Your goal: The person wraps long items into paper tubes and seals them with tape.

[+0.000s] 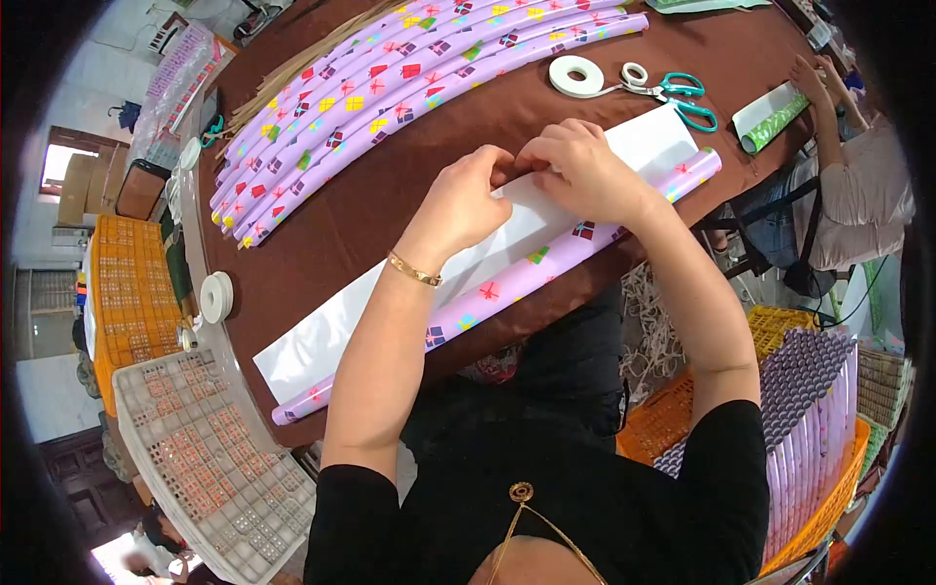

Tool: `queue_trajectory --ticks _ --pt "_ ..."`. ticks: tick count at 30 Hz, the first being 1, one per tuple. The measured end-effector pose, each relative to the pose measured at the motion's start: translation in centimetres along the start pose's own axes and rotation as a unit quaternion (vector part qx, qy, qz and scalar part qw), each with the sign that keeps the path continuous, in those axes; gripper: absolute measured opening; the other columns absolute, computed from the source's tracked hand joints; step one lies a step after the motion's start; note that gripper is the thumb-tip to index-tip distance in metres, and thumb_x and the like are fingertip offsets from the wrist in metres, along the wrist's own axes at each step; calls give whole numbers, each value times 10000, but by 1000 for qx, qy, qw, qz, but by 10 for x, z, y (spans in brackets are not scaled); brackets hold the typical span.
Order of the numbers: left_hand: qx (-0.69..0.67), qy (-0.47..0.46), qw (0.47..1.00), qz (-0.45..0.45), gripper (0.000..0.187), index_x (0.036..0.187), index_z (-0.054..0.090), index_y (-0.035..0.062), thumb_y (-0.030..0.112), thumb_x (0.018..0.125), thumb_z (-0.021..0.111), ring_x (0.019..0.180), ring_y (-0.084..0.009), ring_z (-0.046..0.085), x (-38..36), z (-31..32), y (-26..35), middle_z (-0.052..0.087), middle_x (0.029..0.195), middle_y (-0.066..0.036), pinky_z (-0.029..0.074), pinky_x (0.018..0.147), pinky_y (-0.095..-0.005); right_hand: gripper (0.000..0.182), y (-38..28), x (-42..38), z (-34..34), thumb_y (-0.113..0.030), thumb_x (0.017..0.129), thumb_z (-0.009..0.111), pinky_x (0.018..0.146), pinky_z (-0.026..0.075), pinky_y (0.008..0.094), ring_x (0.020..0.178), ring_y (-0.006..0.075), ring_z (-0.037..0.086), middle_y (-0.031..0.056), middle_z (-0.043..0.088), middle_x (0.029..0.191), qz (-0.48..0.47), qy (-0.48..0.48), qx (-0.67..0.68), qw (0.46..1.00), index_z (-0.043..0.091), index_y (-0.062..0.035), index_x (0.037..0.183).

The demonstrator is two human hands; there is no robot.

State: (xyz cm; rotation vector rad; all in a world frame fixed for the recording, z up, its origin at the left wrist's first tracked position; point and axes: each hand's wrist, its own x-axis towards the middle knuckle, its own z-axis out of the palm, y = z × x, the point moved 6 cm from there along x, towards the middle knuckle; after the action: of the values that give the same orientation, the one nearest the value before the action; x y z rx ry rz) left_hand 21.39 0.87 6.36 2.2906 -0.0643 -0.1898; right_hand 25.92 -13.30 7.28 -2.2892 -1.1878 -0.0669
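A partly unrolled lilac roll of wrapping paper (534, 265) with a printed gift-box pattern lies along the near table edge. Its white underside (336, 317) faces up. My left hand (466, 203) is over the far edge of this sheet, fingers curled and thumb bent in. Close beside it, my right hand (583, 171) is closed in a pinch at the same edge. Whatever the fingertips hold is hidden or too small to name. Beyond my right hand lie teal-handled scissors (675, 90) and a white tape roll (575, 76).
Finished lilac rolls (390, 88) are heaped across the brown table's far side. A second tape roll (216, 296) sits at the left edge. Plastic crates (210, 458) stand left, and an orange crate of rolls (829, 487) right. Another person (858, 195) handles a green roll (775, 125).
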Motion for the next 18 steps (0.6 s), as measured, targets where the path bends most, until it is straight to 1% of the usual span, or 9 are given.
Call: queue_trajectory --ticks 1,2,3,5,8,10,11,13,18 --pt "-42 -1 999 -3 424 1198 594 8 49 776 612 967 -323 672 -1 0 1 693 1025 -168 528 858 -392 241 -1 0 -5 -31 751 648 1005 380 438 1018 281 564 68 640 935 -1 18 6 1000 679 -94 981" --pt "-42 -1 999 -4 424 1198 594 8 49 776 612 967 -323 672 -1 -1 1 693 1025 -168 528 858 -392 238 -3 0 -8 -32 742 653 1004 381 438 1015 283 562 67 633 930 -3 36 13 999 673 -93 971" --pt "-59 -9 998 -13 434 1210 584 4 36 778 614 937 -315 680 0 0 0 699 1001 -162 533 838 -388 238 -5 0 -9 -32 742 653 1004 381 438 1015 283 562 67 633 930 -3 36 14 999 673 -93 971" --pt "-76 -17 997 -21 445 1222 573 0 24 780 616 907 -308 688 0 -1 0 705 976 -156 537 818 -383 200 -13 -3 -19 -32 717 668 1001 384 439 981 278 565 60 615 902 -28 125 1 992 666 -92 908" --pt "-85 -10 996 -33 474 1249 555 -4 9 780 623 882 -268 693 -1 -4 4 708 940 -139 538 806 -367 171 -30 -6 -21 -31 684 682 1004 386 445 941 270 570 51 600 874 -49 149 -34 987 657 -91 843" --pt "-109 -20 993 -42 472 1271 528 -31 -33 812 634 835 -112 622 -2 -5 6 661 898 -68 503 756 -276 164 -37 -7 -16 -37 667 692 1009 385 449 927 267 571 48 596 866 -59 162 -49 984 657 -91 818" --pt "-108 -20 993 -42 472 1271 528 -31 -33 812 634 835 -112 622 -2 -5 5 661 898 -68 503 756 -276 158 -41 -7 -16 -43 651 703 1014 384 454 913 264 572 46 592 859 -70 175 -63 980 656 -91 793" --pt "-143 -26 988 -41 485 1286 519 -23 -40 815 634 841 -108 618 -2 -3 2 661 911 -67 498 752 -272 169 -43 -7 -14 -49 636 711 1021 382 458 916 263 572 47 594 860 -69 165 -77 981 659 -90 791" --pt "-154 -27 987 -34 509 1307 504 -25 -54 814 627 844 -108 610 -2 -5 1 654 914 -57 492 752 -268 181 -48 -5 -13 -59 616 724 1037 377 466 924 261 574 52 601 862 -65 147 -98 982 668 -85 786"
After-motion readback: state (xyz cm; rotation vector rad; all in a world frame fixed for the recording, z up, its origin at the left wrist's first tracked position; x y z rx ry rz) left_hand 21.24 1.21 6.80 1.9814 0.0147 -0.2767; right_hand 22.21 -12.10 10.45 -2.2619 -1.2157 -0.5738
